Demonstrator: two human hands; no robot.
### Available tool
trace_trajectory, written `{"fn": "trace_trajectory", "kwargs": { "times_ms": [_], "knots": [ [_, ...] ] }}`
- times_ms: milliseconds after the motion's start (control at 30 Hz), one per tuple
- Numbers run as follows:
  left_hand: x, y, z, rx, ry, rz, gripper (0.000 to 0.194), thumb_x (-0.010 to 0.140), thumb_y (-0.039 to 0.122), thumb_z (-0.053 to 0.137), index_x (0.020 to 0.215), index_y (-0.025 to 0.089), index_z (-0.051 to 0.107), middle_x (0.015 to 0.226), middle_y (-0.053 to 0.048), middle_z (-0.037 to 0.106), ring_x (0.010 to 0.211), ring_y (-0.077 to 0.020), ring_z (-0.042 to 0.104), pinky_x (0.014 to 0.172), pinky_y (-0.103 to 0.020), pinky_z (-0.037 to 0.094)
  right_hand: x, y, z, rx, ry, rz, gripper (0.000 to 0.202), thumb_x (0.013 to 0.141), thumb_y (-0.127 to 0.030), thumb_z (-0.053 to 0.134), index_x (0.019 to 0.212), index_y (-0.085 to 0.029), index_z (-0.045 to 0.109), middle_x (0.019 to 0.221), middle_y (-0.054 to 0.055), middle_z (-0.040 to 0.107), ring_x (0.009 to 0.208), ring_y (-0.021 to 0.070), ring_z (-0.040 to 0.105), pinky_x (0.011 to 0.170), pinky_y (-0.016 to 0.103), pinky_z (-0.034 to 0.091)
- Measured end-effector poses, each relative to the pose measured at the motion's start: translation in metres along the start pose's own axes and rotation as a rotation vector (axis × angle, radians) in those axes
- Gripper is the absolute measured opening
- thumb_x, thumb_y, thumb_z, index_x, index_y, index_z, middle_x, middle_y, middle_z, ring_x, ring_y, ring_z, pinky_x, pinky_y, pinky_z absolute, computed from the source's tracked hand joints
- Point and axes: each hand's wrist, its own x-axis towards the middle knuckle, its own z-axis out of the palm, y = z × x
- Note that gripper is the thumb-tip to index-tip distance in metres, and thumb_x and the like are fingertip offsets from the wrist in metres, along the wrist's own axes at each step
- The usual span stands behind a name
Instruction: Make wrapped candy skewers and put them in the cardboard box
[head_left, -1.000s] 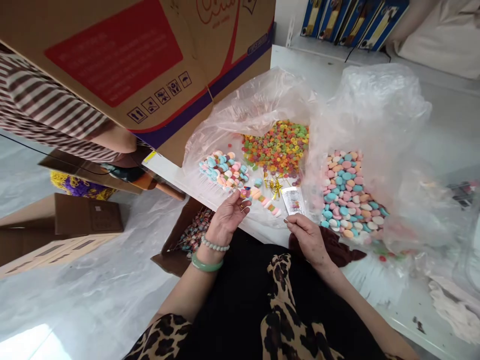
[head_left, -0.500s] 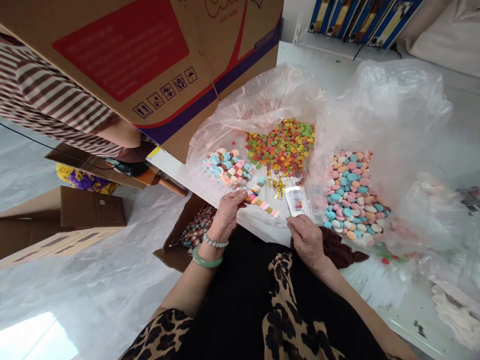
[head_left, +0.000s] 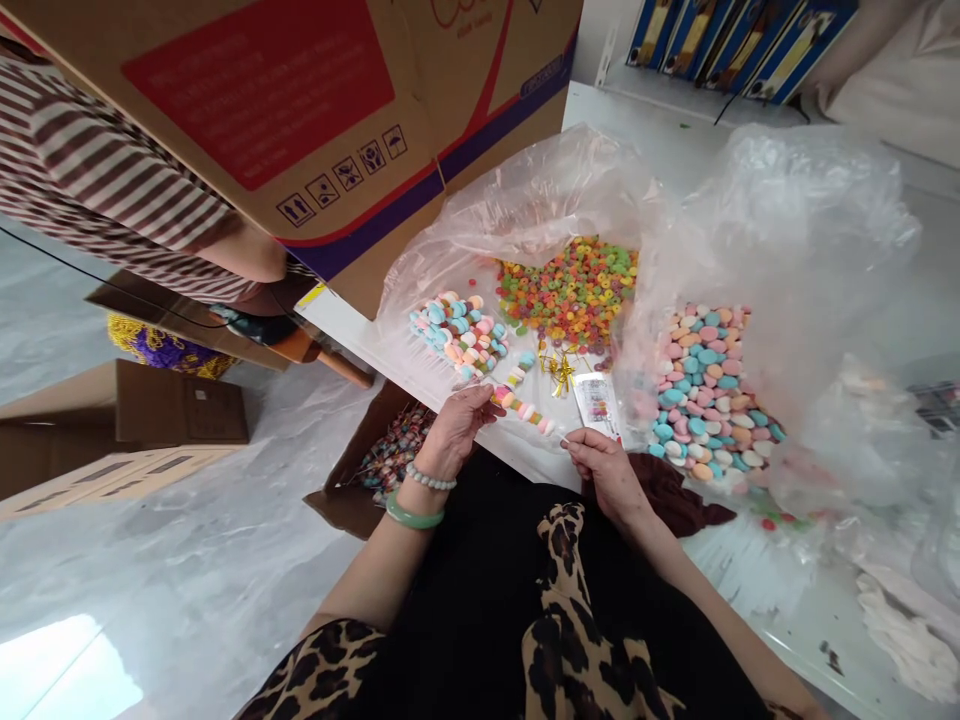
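Observation:
My left hand [head_left: 459, 425], with a bead bracelet and a green bangle at the wrist, pinches a string of pastel and fruit-coloured candies [head_left: 529, 411]. The string slants down to the right across the table edge. Just past its last candy, my right hand [head_left: 606, 472] pinches what looks like the thin, pale end of the thread. Beyond my left hand lies a heap of strung candies [head_left: 461, 335]. Small ring candies [head_left: 574, 290] are piled behind it. Gold twist ties [head_left: 559, 368] and a white printed sachet [head_left: 596, 400] lie between my hands and that pile.
Pastel candy discs [head_left: 709, 390] and clear plastic bags [head_left: 795, 230] cover the table's right side. A brown cloth [head_left: 671, 495] sits beside my right hand. A large carton [head_left: 360, 130] stands back left, with a person in stripes [head_left: 127, 180] behind. Below is a box of candy strings [head_left: 397, 450].
My right hand has moved slightly left, nearer the end of the candy string. My left hand keeps its pinch. The whole view has shifted a little.

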Motion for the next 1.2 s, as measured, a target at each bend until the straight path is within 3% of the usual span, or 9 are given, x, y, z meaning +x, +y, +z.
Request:
{"fn": "trace_trajectory", "kwargs": {
  "times_ms": [100,200,400,567,667,767,867,1033,1200],
  "knots": [
    [-0.002,-0.002,0.002,0.019,-0.003,0.007,0.034,0.059,0.042,0.083,0.071,0.014,0.068,0.063,-0.003,0.066,0.057,-0.0155,0.064,0.055,-0.025,0.041,0.001,0.001,0.001,-0.120,0.029,-0.083,0.017,0.072,-0.036,0.066,0.069,-0.020,0.064,0.056,-0.004,0.044,0.051,0.0104,0.033,0.050,0.026,0.023],
    [-0.003,-0.003,0.005,0.019,-0.030,0.046,0.034,0.063,0.046,0.081,0.071,0.015,0.068,0.064,-0.003,0.066,0.059,-0.0153,0.064,0.057,-0.025,0.042,0.001,0.002,0.001,-0.409,0.047,-0.309,0.015,0.078,-0.032,0.060,0.069,-0.021,0.063,0.065,0.000,0.055,0.064,0.0156,0.049,0.063,0.029,0.037],
    [-0.002,-0.002,0.009,0.067,-0.049,0.059,0.033,0.061,0.042,0.083,0.073,0.014,0.071,0.066,-0.004,0.067,0.060,-0.0126,0.061,0.059,-0.024,0.040,0.000,0.006,-0.004,-0.864,0.179,-0.617,0.021,0.090,-0.028,0.048,0.078,-0.022,0.064,0.073,0.005,0.060,0.075,0.0200,0.056,0.072,0.033,0.039],
    [-0.003,-0.009,0.017,0.042,-0.027,0.057,0.033,0.060,0.042,0.084,0.073,0.014,0.071,0.067,-0.004,0.067,0.059,-0.0117,0.059,0.059,-0.024,0.039,0.009,0.009,0.005,-0.688,0.142,-0.515,0.016,0.084,-0.030,0.053,0.072,-0.023,0.062,0.074,0.004,0.061,0.074,0.0195,0.056,0.072,0.032,0.040],
    [-0.004,-0.014,0.021,0.001,-0.038,0.054,0.036,0.060,0.044,0.084,0.075,0.014,0.071,0.068,-0.003,0.067,0.058,-0.0107,0.057,0.058,-0.024,0.040,0.018,0.010,0.014,-0.329,0.048,-0.208,0.014,0.073,-0.035,0.063,0.067,-0.022,0.061,0.063,0.000,0.056,0.059,0.0149,0.048,0.058,0.029,0.035],
    [-0.003,-0.015,0.022,-0.026,-0.035,0.056,0.036,0.060,0.044,0.085,0.076,0.014,0.071,0.069,-0.002,0.066,0.060,-0.0103,0.057,0.058,-0.023,0.041,0.023,0.009,0.020,0.039,-0.147,0.122,0.022,0.062,-0.038,0.072,0.069,-0.019,0.062,0.052,-0.005,0.046,0.046,0.0080,0.031,0.047,0.024,0.019],
    [-0.001,-0.013,0.017,-0.029,-0.048,0.043,0.035,0.060,0.043,0.085,0.075,0.015,0.069,0.070,-0.001,0.065,0.062,-0.0101,0.057,0.060,-0.023,0.043,0.025,0.007,0.019,0.207,-0.309,0.249,0.027,0.058,-0.036,0.077,0.070,-0.017,0.061,0.050,-0.007,0.043,0.043,0.0051,0.024,0.047,0.023,0.012],
    [0.000,-0.003,0.005,0.022,-0.044,-0.042,0.048,0.063,0.061,0.077,0.076,0.016,0.068,0.077,-0.005,0.069,0.065,-0.0154,0.063,0.059,-0.025,0.043,0.026,0.005,0.012,0.116,-0.203,0.166,0.026,0.059,-0.038,0.076,0.070,-0.018,0.063,0.051,-0.006,0.044,0.045,0.0062,0.025,0.046,0.023,0.015],
    [-0.001,-0.007,0.008,0.183,0.062,0.124,0.046,0.067,0.060,0.074,0.066,0.015,0.067,0.063,-0.004,0.066,0.058,-0.0130,0.058,0.057,-0.025,0.038,0.024,0.007,0.012,-0.338,-0.008,-0.226,0.015,0.072,-0.036,0.062,0.065,-0.023,0.062,0.062,-0.001,0.055,0.062,0.0157,0.048,0.061,0.029,0.037]
  ]
}}
